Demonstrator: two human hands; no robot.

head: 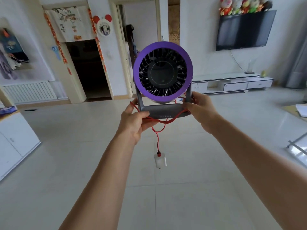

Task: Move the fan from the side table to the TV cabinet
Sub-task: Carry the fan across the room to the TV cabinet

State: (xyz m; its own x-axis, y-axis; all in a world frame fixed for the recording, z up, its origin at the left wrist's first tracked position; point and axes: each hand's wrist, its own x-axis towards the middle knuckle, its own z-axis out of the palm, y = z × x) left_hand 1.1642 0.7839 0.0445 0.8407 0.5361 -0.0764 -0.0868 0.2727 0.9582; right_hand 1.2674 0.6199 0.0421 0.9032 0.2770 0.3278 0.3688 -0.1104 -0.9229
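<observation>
While both hands clasp its grey stand from either side, the fan [162, 70] rides in mid-air over the pale floor tiles, carried by nothing but the person; the left hand [134, 121] curls its fingers round the left end of the base and pinches loops of the red cable [157, 125] with it; the right hand [197, 107] wraps the right end and the foot of the upright; the purple-ringed head stands upright, grille towards the carrier; below the base the cable droops free, its white plug adapter [160, 161] dangling well clear of the floor. The lift from the side table looks done, since the fan rests on no furniture; the walk appears under way; the TV cabinet [232, 80], low and white beneath the wall-mounted television [244, 30], lies well off to the right along the far wall. Still to come, by this reckoning: crossing the room and setting the fan down on the cabinet's top.
</observation>
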